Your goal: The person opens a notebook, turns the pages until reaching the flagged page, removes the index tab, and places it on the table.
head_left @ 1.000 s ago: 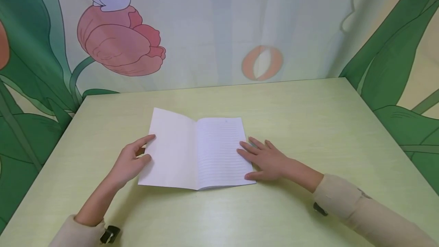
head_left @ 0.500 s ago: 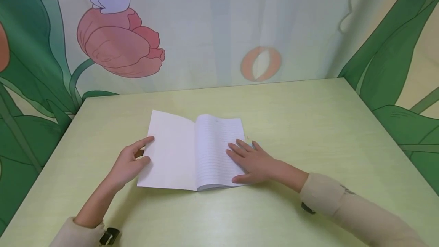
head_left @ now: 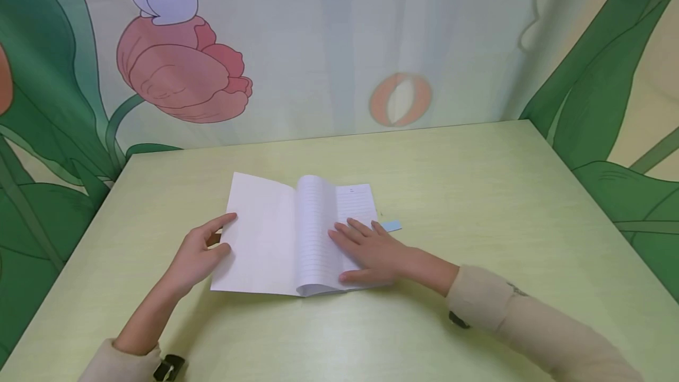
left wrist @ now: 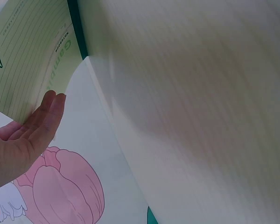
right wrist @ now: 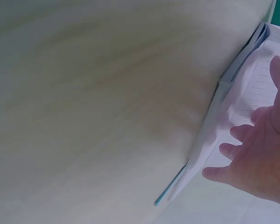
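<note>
A notebook lies spread on the table, its blank inner cover to the left and lined pages to the right. My left hand grips the cover's left edge between thumb and fingers. In the left wrist view, the cover's pale green outside shows, printed with "NOTEBOOK" and "A5". My right hand presses on the right side with fingers spread. A lined page bulges up in a curl near the spine, left of those fingers. Beyond the right edge a light blue tab sticks out.
The pale green table extends around the notebook on all sides. Behind it hangs a curtain printed with a flower, a white animal and green leaves. Each sleeve has a dark clip at the cuff.
My right hand has slid left across the page, pushing it into a growing curl toward the spine. The blue tab has come into view. My left hand keeps its hold on the cover.
</note>
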Motion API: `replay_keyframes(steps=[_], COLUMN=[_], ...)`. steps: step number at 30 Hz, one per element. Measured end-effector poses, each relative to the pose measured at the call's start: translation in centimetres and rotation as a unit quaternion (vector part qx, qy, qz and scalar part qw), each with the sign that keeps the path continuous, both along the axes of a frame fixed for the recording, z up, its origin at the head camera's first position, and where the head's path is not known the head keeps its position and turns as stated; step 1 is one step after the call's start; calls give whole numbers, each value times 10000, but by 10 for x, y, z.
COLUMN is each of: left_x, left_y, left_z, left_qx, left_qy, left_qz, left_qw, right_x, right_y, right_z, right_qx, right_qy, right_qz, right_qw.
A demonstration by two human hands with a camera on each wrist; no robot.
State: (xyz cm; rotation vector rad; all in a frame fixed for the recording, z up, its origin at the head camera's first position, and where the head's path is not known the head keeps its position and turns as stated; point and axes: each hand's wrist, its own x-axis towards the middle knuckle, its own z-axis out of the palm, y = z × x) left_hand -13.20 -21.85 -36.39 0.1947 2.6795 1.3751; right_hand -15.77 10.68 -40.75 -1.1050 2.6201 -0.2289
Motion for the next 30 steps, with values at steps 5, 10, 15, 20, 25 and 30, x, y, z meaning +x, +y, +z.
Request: replay_keyframes(steps=[5,10,15,20,25,30], left_x=[0,-1,-1,0,0,0], left_y=[0,-1,-1,-1,-2,-2], left_z=[-1,-1,-1,-1,-2,-2], left_qx=[0,-32,-93,-63,-91,-89], left_qy=[-7,-44,-62,-88,-102,-124], left_qz=[4,20,46,59,71,98], left_qw=[10000,10000,9999,9999,9999,9998], right_x=[-1,-1,-1,1,2,3], right_y=[-8,-16,-26,-36,-47,-58], right_z=[3,6,8,13,16,15], right_qx=[-180,-312,-491,-689,-866,-1006], right_qy=[-148,-295,-358,-455,-546,-602], right_qz=[34,110,185,263,387,516], right_qw=[9997,9990,9980,9962,9940,9918])
